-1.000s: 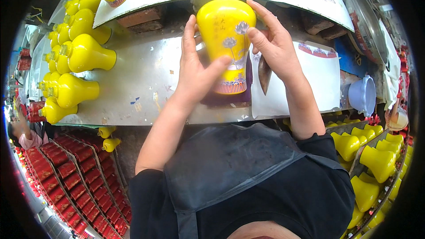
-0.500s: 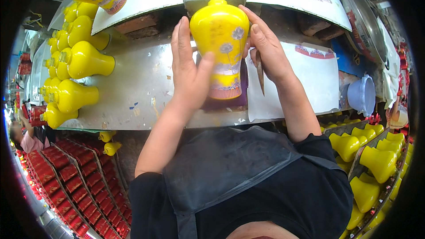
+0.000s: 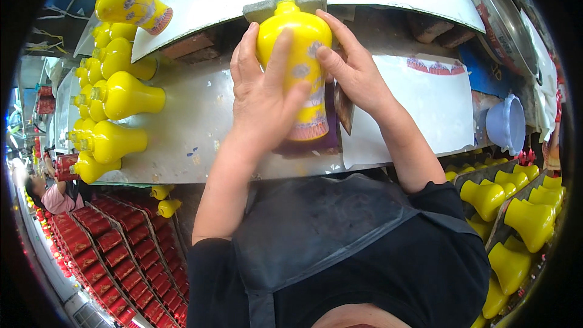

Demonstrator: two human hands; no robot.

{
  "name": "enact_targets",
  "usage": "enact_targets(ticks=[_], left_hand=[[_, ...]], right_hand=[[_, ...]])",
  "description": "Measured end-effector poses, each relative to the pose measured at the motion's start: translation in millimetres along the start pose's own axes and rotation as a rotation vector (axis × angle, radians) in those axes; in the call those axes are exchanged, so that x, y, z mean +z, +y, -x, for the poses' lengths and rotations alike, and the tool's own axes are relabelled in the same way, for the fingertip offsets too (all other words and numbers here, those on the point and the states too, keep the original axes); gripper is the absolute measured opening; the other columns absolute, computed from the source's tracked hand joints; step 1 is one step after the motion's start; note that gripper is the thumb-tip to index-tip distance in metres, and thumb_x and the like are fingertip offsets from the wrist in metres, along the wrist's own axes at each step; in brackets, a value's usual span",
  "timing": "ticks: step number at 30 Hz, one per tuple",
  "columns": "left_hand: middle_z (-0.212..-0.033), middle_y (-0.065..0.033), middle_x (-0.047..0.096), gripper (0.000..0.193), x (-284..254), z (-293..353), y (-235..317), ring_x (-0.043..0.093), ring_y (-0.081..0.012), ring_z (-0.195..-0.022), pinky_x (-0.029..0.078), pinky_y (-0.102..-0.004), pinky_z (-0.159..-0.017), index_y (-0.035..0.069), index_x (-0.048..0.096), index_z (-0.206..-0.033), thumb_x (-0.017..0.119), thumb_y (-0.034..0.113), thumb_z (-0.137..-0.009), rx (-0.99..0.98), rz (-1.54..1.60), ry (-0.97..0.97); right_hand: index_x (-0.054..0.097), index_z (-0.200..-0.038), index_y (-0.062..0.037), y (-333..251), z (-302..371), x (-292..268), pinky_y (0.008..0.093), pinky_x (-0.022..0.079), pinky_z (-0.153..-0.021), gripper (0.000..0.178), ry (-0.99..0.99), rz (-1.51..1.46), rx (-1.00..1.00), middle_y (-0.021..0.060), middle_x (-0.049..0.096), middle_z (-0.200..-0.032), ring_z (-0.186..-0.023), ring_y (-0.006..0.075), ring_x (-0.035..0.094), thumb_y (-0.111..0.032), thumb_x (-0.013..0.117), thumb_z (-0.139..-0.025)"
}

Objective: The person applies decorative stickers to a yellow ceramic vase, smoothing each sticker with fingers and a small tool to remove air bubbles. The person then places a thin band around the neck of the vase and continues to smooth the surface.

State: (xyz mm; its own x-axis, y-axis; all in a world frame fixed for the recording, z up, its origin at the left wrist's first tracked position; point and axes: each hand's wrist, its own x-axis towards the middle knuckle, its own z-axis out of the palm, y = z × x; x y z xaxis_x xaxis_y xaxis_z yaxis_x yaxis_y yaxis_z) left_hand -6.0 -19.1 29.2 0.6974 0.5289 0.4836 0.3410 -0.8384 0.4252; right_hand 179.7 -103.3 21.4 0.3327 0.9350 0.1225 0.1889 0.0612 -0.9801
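A glossy yellow bottle [image 3: 288, 36], with a clear neck and purple flower decals, lies on its back between my hands, neck pointing away. Its neck end rests on a grey padded block [image 3: 261, 11]. My left hand [image 3: 264, 82] curls round the bottle's left side, with one finger and the thumb, slightly blurred, laid across its front. On the other side my right hand [image 3: 358, 76] cups the bottle, thumb on the decal and a finger stretched along the shoulder. A dark pointed blade [image 3: 344, 108] sticks out from under the right palm. Purple cloth [image 3: 331, 136] shows beneath the base.
Several plain yellow bottles [image 3: 130, 97] lie at the left; a decorated bottle [image 3: 130, 0] leans above them. A white sheet [image 3: 407, 121] with a decal strip and a pale blue tub [image 3: 505, 124] are at the right. Racks hold red containers [image 3: 115, 249] and yellow bottles [image 3: 528, 222].
My left hand has slid further over the bottle's front, and a finger now lies across it. The right thumb has moved down the bottle with the blade. The view has shifted slightly.
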Motion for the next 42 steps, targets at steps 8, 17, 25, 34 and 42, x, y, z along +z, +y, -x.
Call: enact_targets(ticks=[8,17,25,34,42], left_hand=[[-0.162,-0.028,0.022,0.095,7,5,-4,0.025,-0.0488,-0.148,0.024,-0.0548,-0.123,0.001,0.019,-0.162,0.071,0.029,-0.088,-0.057,0.035,0.02],[-0.158,-0.0256,0.033,0.081,12,11,-15,0.036,-0.039,-0.147,0.027,-0.0484,-0.123,0.0,0.022,-0.162,0.062,0.03,-0.099,-0.207,0.497,0.066],[-0.148,-0.0207,0.047,0.088,13,4,-4,0.054,-0.0292,-0.133,0.05,-0.0411,-0.107,-0.001,0.029,-0.157,0.078,0.024,-0.09,-0.387,0.782,0.122],[-0.148,-0.0209,0.046,0.093,10,-1,-3,0.052,-0.0286,-0.135,0.049,-0.0413,-0.109,0.0,0.028,-0.156,0.084,0.029,-0.088,-0.457,0.86,0.113],[-0.152,-0.0185,0.042,0.084,11,4,-3,0.045,-0.026,-0.14,0.038,-0.0387,-0.118,0.001,0.019,-0.16,0.072,0.029,-0.1,-0.447,1.077,0.085]], right_hand=[[0.039,-0.157,-0.0028,1,-1,0,0.0394,0.041,-0.114,0.068,-0.004,0.029,0.0,0.0245,0.05,-0.151,-0.138,0.0337,0.052,-0.034,0.062,-0.102],[0.036,-0.159,-0.0047,3,1,-2,0.0388,0.049,-0.107,0.073,0.016,-0.031,0.004,0.0223,0.055,-0.146,-0.132,0.0304,0.056,-0.038,0.066,-0.101],[0.034,-0.16,-0.0089,5,3,0,0.0362,0.053,-0.101,0.073,-0.027,-0.003,-0.033,0.0198,0.054,-0.145,-0.124,0.0271,0.062,-0.04,0.065,-0.102],[0.034,-0.162,-0.0134,17,3,4,0.0337,0.051,-0.101,0.066,-0.004,-0.03,-0.136,0.016,0.053,-0.144,-0.123,0.0226,0.058,-0.037,0.06,-0.106],[0.037,-0.159,-0.0087,13,6,10,0.0412,0.042,-0.114,0.064,0.041,0.052,-0.141,0.0265,0.047,-0.152,-0.137,0.0376,0.052,-0.03,0.061,-0.104]])
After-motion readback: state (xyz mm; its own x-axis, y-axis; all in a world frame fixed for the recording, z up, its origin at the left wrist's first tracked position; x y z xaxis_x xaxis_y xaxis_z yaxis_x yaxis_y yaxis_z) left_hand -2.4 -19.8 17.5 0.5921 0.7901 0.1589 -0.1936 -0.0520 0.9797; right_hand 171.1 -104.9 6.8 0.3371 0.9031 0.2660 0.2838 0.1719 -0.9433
